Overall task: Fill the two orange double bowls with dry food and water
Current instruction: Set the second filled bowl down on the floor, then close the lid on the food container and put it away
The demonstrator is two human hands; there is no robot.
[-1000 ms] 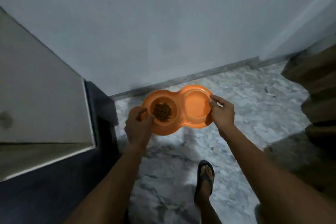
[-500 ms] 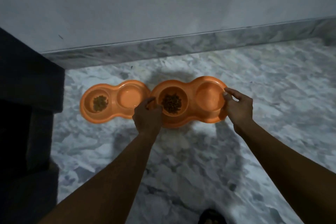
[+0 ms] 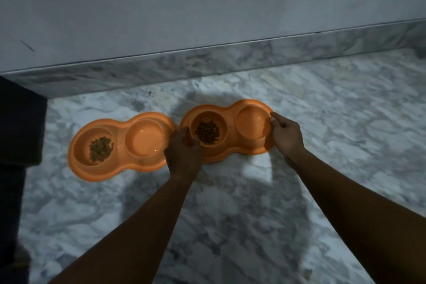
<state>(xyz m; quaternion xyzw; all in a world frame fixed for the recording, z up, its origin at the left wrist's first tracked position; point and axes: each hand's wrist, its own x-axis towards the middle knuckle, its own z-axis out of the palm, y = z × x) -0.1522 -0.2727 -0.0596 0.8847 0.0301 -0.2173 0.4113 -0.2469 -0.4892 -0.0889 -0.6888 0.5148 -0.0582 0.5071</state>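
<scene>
Centre frame, marble floor (image 3: 322,104): left hand (image 3: 183,153) and right hand (image 3: 287,137) grip opposite ends of right double bowl (image 3: 230,145); left double bowl (image 3: 119,145) just beside.

Both hands (image 3: 183,154) (image 3: 287,137) gripping, arms extended.

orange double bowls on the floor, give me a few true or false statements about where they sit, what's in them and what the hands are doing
1. Both hands hold the right double bowl. True: left hand at its left end, right hand at its right rim.
2. The left double bowl holds no dry food. False: dry food lies in its left cup.
3. The bowls are stacked. False: they lie side by side on the marble floor.
4. The right double bowl's dry food is in its left cup. True.
</scene>
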